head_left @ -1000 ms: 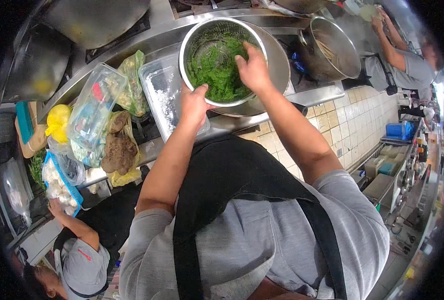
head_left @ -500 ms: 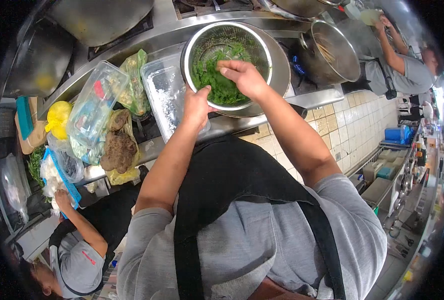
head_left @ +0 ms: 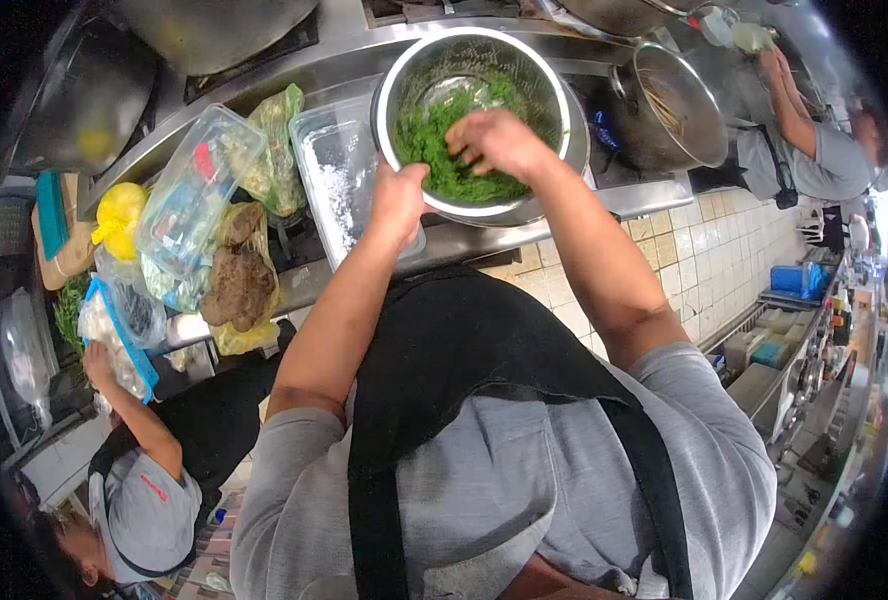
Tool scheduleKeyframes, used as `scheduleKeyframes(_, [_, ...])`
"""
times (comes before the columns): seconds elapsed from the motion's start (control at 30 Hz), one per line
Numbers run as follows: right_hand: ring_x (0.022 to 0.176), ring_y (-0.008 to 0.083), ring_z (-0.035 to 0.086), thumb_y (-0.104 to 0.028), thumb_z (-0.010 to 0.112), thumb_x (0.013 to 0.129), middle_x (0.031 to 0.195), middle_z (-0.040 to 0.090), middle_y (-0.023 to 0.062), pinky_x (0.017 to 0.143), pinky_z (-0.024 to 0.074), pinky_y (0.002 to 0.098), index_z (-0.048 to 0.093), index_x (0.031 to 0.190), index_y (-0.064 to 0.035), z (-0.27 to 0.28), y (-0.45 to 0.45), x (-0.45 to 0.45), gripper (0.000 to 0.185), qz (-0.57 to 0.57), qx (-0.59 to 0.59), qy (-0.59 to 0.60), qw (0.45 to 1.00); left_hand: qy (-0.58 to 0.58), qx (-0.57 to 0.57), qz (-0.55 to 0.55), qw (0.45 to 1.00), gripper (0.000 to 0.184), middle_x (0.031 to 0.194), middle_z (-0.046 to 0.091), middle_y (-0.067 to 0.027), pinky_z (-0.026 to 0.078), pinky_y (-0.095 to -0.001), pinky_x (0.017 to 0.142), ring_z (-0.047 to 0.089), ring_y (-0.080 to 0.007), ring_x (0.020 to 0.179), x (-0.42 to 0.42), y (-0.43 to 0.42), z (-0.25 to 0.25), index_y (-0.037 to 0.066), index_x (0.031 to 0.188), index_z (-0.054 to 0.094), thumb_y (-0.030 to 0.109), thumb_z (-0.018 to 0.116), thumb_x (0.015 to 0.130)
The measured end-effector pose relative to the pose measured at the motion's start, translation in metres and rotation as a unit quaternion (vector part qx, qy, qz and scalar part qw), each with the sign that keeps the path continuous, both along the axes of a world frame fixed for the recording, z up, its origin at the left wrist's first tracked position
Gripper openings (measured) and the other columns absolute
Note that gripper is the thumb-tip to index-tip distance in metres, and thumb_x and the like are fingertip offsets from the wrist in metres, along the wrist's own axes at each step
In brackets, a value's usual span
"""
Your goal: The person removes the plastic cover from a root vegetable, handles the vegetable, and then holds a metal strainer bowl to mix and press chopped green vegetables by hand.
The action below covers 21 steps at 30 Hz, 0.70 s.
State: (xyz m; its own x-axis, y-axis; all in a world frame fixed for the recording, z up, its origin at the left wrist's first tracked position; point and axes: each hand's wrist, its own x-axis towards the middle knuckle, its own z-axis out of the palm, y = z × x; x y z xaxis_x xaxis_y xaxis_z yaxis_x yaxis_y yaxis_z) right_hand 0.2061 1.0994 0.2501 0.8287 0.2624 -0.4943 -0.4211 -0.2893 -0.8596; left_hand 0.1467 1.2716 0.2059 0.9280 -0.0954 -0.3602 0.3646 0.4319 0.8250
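Observation:
A perforated metal bowl (head_left: 554, 90) holds chopped green herbs (head_left: 444, 150) and is tilted over a larger round pan. My left hand (head_left: 400, 200) grips the bowl's lower left rim, thumb over the edge. Inside the bowl, over the herbs, is my right hand (head_left: 496, 146), its fingers spread and curved downward. Left of the bowl lies a clear plastic tray (head_left: 316, 190) with white flakes in it.
A steaming pot (head_left: 699, 125) stands at the right, beside a blue burner flame. Bagged vegetables, a clear container (head_left: 189, 200) and a yellow bag (head_left: 121, 215) lie at the left. One co-worker (head_left: 149, 500) is at lower left, another (head_left: 824, 160) at upper right.
My right hand has moved from the bowl's right side in among the herbs, and its fingers have spread. The bowl has shifted slightly right. The lower left co-worker's hand has moved over the white items.

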Motion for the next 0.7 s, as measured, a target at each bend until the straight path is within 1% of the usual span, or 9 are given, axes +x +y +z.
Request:
scheduleKeyframes(0.1, [0.077, 0.0165, 0.062, -0.012, 0.056, 0.091, 0.089, 0.068, 0.0068, 0.066, 0.0547, 0.0332, 0.066, 0.100, -0.0011, 0.003, 0.007, 0.009, 0.017, -0.027, 0.039, -0.062, 0.997, -0.035, 0.038, 0.016, 0.999, 0.047, 0.112, 0.058, -0.0228, 0.063, -0.0410, 0.056, 0.069, -0.0329, 0.084, 0.000, -0.006, 0.011, -0.005, 0.131, 0.039, 0.001, 0.050, 0.086])
scheduleKeyframes(0.17, [0.077, 0.0172, 0.062, -0.013, 0.056, 0.092, 0.092, 0.068, 0.0074, 0.067, 0.0554, 0.0334, 0.066, 0.101, -0.0012, -0.006, 0.016, 0.011, 0.018, -0.045, 0.138, 0.014, 0.989, -0.048, 0.064, 0.021, 0.997, 0.045, 0.110, 0.059, -0.0229, 0.064, -0.0418, 0.057, 0.070, -0.0332, 0.083, 0.000, -0.009, 0.008, -0.006, 0.129, 0.041, 0.001, 0.051, 0.086])
scheduleKeyframes(0.23, [0.078, 0.0180, 0.063, -0.015, 0.056, 0.094, 0.094, 0.068, 0.0081, 0.069, 0.0559, 0.0342, 0.066, 0.102, -0.0015, -0.023, 0.019, 0.009, 0.019, -0.054, 0.122, 0.023, 0.991, -0.015, 0.028, -0.002, 0.999, 0.044, 0.105, 0.060, -0.0215, 0.063, -0.0425, 0.057, 0.069, -0.0329, 0.082, -0.003, -0.009, 0.007, -0.006, 0.128, 0.042, 0.000, 0.051, 0.085])
scheduleKeyframes(0.33, [0.082, 0.0188, 0.064, -0.019, 0.056, 0.096, 0.099, 0.069, 0.0080, 0.071, 0.0553, 0.0340, 0.067, 0.105, -0.0030, -0.037, 0.017, 0.010, 0.022, -0.026, 0.070, 0.014, 0.997, -0.030, 0.044, 0.007, 0.999, 0.043, 0.102, 0.060, -0.0199, 0.063, -0.0425, 0.056, 0.069, -0.0315, 0.078, -0.007, -0.008, -0.003, -0.004, 0.127, 0.043, -0.001, 0.050, 0.085])
scheduleKeyframes(0.37, [0.082, 0.0188, 0.064, -0.019, 0.056, 0.096, 0.099, 0.069, 0.0080, 0.071, 0.0553, 0.0340, 0.067, 0.105, -0.0030, -0.025, 0.018, 0.004, 0.022, -0.023, 0.071, 0.018, 0.997, -0.043, 0.046, 0.002, 0.998, 0.042, 0.102, 0.060, -0.0196, 0.063, -0.0422, 0.055, 0.069, -0.0310, 0.076, -0.010, -0.008, 0.000, -0.004, 0.127, 0.043, -0.001, 0.049, 0.086])
scheduleKeyframes(0.47, [0.081, 0.0165, 0.065, -0.020, 0.054, 0.097, 0.097, 0.069, 0.0074, 0.065, 0.0532, 0.0302, 0.067, 0.104, -0.0031, 0.011, 0.018, -0.011, 0.022, -0.013, 0.010, -0.077, 0.997, -0.022, 0.043, 0.004, 0.999, 0.046, 0.107, 0.059, -0.0198, 0.062, -0.0383, 0.056, 0.068, -0.0290, 0.080, -0.008, -0.006, 0.005, -0.001, 0.131, 0.040, -0.001, 0.049, 0.085])
scheduleKeyframes(0.5, [0.081, 0.0165, 0.065, -0.020, 0.054, 0.097, 0.097, 0.069, 0.0074, 0.065, 0.0532, 0.0302, 0.067, 0.104, -0.0031, 0.012, 0.017, -0.013, 0.022, -0.010, 0.011, -0.075, 0.997, -0.020, 0.033, -0.003, 0.999, 0.051, 0.110, 0.058, -0.0200, 0.061, -0.0359, 0.057, 0.068, -0.0280, 0.084, -0.005, -0.005, 0.005, 0.001, 0.134, 0.038, 0.000, 0.049, 0.085])
scheduleKeyframes(0.6, [0.068, 0.0150, 0.064, -0.017, 0.053, 0.096, 0.090, 0.069, 0.0056, 0.059, 0.0518, 0.0284, 0.066, 0.100, -0.0034, 0.006, 0.018, -0.020, 0.019, 0.006, 0.077, 0.012, 0.997, -0.018, 0.049, -0.012, 0.999, 0.051, 0.110, 0.059, -0.0179, 0.058, -0.0348, 0.057, 0.067, -0.0265, 0.085, 0.002, -0.004, -0.007, 0.001, 0.135, 0.039, -0.001, 0.048, 0.084])
scheduleKeyframes(0.7, [0.070, 0.0148, 0.063, -0.015, 0.054, 0.093, 0.088, 0.068, 0.0048, 0.057, 0.0521, 0.0289, 0.066, 0.097, -0.0037, -0.032, 0.016, -0.019, 0.017, 0.003, 0.054, 0.021, 0.998, -0.034, 0.072, -0.033, 0.996, 0.051, 0.111, 0.060, -0.0164, 0.057, -0.0342, 0.064, 0.065, -0.0251, 0.091, 0.002, -0.004, -0.015, 0.001, 0.135, 0.039, -0.003, 0.048, 0.084])
